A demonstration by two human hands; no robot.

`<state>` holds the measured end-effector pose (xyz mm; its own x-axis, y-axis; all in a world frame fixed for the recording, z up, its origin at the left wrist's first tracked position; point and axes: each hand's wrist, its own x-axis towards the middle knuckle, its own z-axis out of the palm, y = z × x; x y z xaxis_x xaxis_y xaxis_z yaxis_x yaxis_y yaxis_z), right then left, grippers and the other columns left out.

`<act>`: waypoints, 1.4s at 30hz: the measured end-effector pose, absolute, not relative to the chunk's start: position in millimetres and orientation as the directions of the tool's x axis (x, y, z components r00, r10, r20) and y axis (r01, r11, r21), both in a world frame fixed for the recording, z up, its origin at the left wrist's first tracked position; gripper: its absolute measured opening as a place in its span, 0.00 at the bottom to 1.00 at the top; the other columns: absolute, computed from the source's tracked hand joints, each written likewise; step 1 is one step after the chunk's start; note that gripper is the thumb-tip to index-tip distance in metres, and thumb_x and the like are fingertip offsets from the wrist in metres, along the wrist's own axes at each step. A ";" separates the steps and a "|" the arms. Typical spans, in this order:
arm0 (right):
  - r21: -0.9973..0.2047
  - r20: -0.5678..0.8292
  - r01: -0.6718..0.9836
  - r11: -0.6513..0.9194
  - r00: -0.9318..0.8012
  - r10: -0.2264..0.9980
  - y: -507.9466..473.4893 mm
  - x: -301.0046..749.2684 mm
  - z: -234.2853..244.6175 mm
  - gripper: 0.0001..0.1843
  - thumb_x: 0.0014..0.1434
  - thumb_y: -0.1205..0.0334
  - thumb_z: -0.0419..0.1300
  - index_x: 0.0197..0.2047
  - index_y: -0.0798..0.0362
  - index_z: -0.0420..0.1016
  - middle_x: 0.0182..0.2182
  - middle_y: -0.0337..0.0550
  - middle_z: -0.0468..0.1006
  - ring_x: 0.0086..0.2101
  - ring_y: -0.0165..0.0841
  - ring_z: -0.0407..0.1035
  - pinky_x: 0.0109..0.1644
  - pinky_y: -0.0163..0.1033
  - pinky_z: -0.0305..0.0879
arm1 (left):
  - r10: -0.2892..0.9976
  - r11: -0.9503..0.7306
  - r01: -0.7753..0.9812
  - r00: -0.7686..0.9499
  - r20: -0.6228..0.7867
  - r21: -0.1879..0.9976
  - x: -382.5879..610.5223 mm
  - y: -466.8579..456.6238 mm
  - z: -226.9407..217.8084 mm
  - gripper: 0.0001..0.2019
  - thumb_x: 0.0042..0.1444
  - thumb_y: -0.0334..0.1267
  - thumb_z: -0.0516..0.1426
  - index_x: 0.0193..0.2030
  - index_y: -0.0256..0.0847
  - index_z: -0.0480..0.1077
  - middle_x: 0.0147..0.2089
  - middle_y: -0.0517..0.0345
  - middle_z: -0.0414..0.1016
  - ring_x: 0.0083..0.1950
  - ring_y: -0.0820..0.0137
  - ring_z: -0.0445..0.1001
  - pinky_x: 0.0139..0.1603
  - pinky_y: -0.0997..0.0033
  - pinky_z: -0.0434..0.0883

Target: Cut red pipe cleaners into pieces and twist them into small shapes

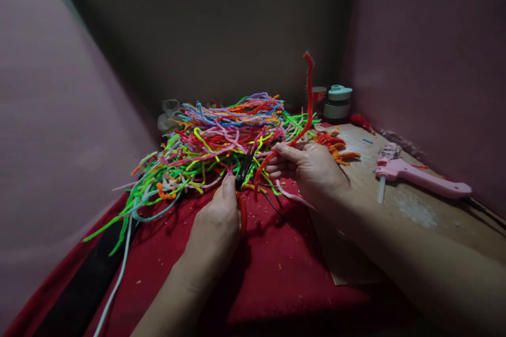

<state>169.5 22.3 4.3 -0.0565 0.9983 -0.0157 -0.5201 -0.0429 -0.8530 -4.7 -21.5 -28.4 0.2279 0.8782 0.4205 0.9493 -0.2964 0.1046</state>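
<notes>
My left hand (215, 218) is closed around red-handled pliers (244, 168), whose dark, pointed jaws aim up and away from me. Between the thumb and fingers of my right hand (306, 166), a red pipe cleaner (309, 95) is pinched. One end of it rises in a curve above the hand, while the other bends down beside the pliers' jaws. It cannot be made out whether the jaws touch it. Just beyond both hands lies a big tangled heap of many-coloured pipe cleaners (233, 134).
A pink glue gun (422, 176) rests on the brown board (415, 237) at right. Orange and red fuzzy pieces (336, 147) lie near a teal-lidded container (338, 102). Small scraps dot the red cloth (276, 284). Pale walls stand at both sides.
</notes>
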 end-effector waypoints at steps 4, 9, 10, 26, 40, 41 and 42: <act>-0.843 -0.008 -0.535 -0.054 -0.088 0.996 22.2 168.6 1.7 0.07 0.55 0.71 0.57 0.25 0.60 0.69 0.19 0.44 0.76 0.19 0.30 0.71 0.25 0.34 0.72 | 0.957 -0.224 0.808 0.076 0.281 0.545 -0.6 -23.5 -18.5 0.18 0.56 0.34 0.49 0.54 0.37 0.58 0.34 0.50 0.74 0.31 0.64 0.75 0.31 0.67 0.70; -0.833 -0.029 -0.543 -0.108 -0.152 0.988 23.3 166.9 -3.6 0.05 0.53 0.72 0.58 0.26 0.60 0.69 0.19 0.45 0.76 0.20 0.31 0.71 0.24 0.33 0.70 | 0.996 -0.090 0.242 0.032 0.084 0.966 11.1 -34.9 2.7 0.21 0.50 0.39 0.58 0.50 0.41 0.60 0.29 0.62 0.69 0.22 0.76 0.67 0.21 0.79 0.64; -0.833 -0.036 -0.541 -0.113 -0.151 0.988 23.5 166.5 -4.2 0.04 0.52 0.72 0.58 0.26 0.60 0.69 0.19 0.46 0.76 0.20 0.31 0.71 0.24 0.34 0.70 | 0.997 -0.076 0.212 0.014 0.075 0.974 12.6 -36.8 5.9 0.20 0.49 0.37 0.59 0.49 0.40 0.61 0.29 0.62 0.68 0.23 0.77 0.66 0.21 0.80 0.63; -0.916 -0.021 -0.338 -0.216 -0.496 0.868 9.3 153.3 -19.0 0.07 0.49 0.63 0.63 0.25 0.59 0.74 0.21 0.40 0.73 0.21 0.24 0.64 0.28 0.32 0.60 | 0.995 -0.003 0.118 0.103 -0.009 0.993 6.1 -34.4 8.0 0.19 0.47 0.36 0.60 0.47 0.39 0.62 0.20 0.66 0.66 0.18 0.76 0.63 0.17 0.78 0.60; -0.858 -0.117 -0.388 -0.337 -0.490 0.864 10.8 155.9 -16.4 0.09 0.51 0.63 0.61 0.25 0.61 0.74 0.22 0.42 0.74 0.21 0.24 0.67 0.23 0.29 0.59 | 0.996 -0.088 0.127 0.042 0.083 0.988 6.0 -33.8 6.5 0.21 0.45 0.33 0.61 0.47 0.40 0.63 0.26 0.65 0.68 0.21 0.78 0.66 0.20 0.80 0.64; -0.858 -0.107 -0.400 -0.322 -0.475 0.873 10.7 155.7 -16.2 0.08 0.51 0.64 0.61 0.26 0.61 0.74 0.21 0.42 0.74 0.21 0.24 0.67 0.24 0.30 0.60 | 0.996 -0.085 0.124 0.039 0.081 0.989 6.0 -34.6 7.2 0.20 0.46 0.32 0.60 0.47 0.40 0.63 0.26 0.65 0.68 0.21 0.78 0.65 0.19 0.80 0.64; -0.856 -0.089 -0.416 -0.306 -0.465 0.881 10.3 155.3 -16.0 0.06 0.50 0.65 0.61 0.26 0.60 0.74 0.21 0.41 0.74 0.21 0.25 0.68 0.25 0.30 0.60 | 0.996 -0.082 0.118 0.033 0.079 0.990 6.1 -35.5 8.3 0.19 0.46 0.32 0.60 0.47 0.40 0.63 0.26 0.65 0.67 0.20 0.78 0.65 0.19 0.80 0.63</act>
